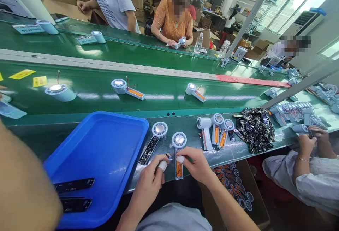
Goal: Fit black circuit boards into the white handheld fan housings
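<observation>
Just both hands, left hand (150, 174) and right hand (194, 164), fingers pinching small wires over the fan half (179, 153).

Both forearms are bare, with no sleeve, watch or bracelet showing on either wrist. The left hand (148, 181) wears a white finger cot over the tip of its index finger. The right hand (194, 164) wears a matching white cot on a fingertip as well. Below the arms, pale grey cloth covers the person's lap.
</observation>
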Action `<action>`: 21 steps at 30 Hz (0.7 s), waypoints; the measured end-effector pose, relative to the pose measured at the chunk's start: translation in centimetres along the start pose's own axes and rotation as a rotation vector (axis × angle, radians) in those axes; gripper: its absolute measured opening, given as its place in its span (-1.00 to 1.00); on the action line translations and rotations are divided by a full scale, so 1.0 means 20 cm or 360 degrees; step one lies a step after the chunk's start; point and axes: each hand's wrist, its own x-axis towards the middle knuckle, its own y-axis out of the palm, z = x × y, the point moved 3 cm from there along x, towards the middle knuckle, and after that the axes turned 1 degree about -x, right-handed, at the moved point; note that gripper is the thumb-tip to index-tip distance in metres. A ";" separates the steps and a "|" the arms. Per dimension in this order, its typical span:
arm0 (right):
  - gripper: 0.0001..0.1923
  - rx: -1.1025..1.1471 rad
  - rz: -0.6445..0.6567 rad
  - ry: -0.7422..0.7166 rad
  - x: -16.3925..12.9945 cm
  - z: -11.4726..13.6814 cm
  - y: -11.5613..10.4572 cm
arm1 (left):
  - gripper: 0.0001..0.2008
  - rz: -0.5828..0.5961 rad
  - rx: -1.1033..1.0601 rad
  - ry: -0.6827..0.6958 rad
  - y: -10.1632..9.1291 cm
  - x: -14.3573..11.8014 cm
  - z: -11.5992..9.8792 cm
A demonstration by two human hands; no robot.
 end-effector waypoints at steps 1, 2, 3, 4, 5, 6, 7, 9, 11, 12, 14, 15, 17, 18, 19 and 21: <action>-0.88 0.0065 -0.0068 0.0074 0.00 -0.01 0.01 | -0.70 0.0013 -0.0007 -0.0015 0.00 0.00 0.00; -0.88 0.0106 -0.0100 0.0115 0.00 -0.01 0.02 | -0.70 0.0017 -0.0016 -0.0025 0.00 -0.01 0.01; -0.87 0.0137 -0.0101 0.0116 0.00 0.00 0.03 | -0.70 0.0010 -0.0026 -0.0033 0.00 -0.01 0.01; -0.85 0.0163 -0.0082 0.0084 0.00 0.01 0.03 | -0.70 -0.0002 -0.0035 -0.0038 0.00 -0.01 0.01; -0.84 0.0182 -0.0056 0.0034 0.00 0.02 0.04 | -0.69 -0.0012 -0.0044 -0.0044 0.00 -0.02 0.02; -0.82 0.0186 -0.0035 -0.0009 0.00 0.03 0.04 | -0.69 -0.0019 -0.0049 -0.0047 0.00 -0.02 0.02; -0.81 0.0178 -0.0024 -0.0034 -0.01 0.04 0.05 | -0.69 -0.0022 -0.0050 -0.0050 0.00 -0.02 0.02; -0.78 0.0128 -0.0042 -0.0035 -0.01 0.06 0.05 | -0.67 -0.0024 -0.0041 -0.0051 0.00 -0.03 0.00; -0.76 0.0043 -0.0055 -0.0035 -0.01 0.06 0.05 | -0.64 -0.0036 -0.0023 -0.0032 -0.01 -0.02 -0.02; -0.76 -0.0010 -0.0056 -0.0055 -0.01 0.07 0.05 | -0.63 -0.0042 -0.0014 -0.0015 -0.01 -0.02 -0.04; -0.74 -0.0142 -0.0050 -0.0159 -0.01 0.07 0.06 | -0.61 -0.0046 -0.0007 0.0024 -0.01 -0.01 -0.06; -0.73 -0.0214 -0.0042 -0.0230 -0.01 0.08 0.07 | -0.60 -0.0043 -0.0017 0.0038 -0.01 0.00 -0.07; -0.71 -0.0330 -0.0025 -0.0362 -0.01 0.08 0.08 | -0.60 -0.0034 -0.0070 0.0029 -0.01 0.01 -0.08; -0.71 -0.0367 -0.0019 -0.0400 -0.01 0.08 0.08 | -0.60 -0.0031 -0.0103 0.0006 -0.01 0.02 -0.08; -0.72 -0.0387 -0.0013 -0.0408 -0.01 0.08 0.09 | -0.62 -0.0031 -0.0134 -0.0025 -0.01 0.02 -0.08; -0.77 -0.0386 0.0003 -0.0364 -0.01 0.07 0.09 | -0.64 -0.0041 -0.0179 -0.0092 -0.01 0.03 -0.06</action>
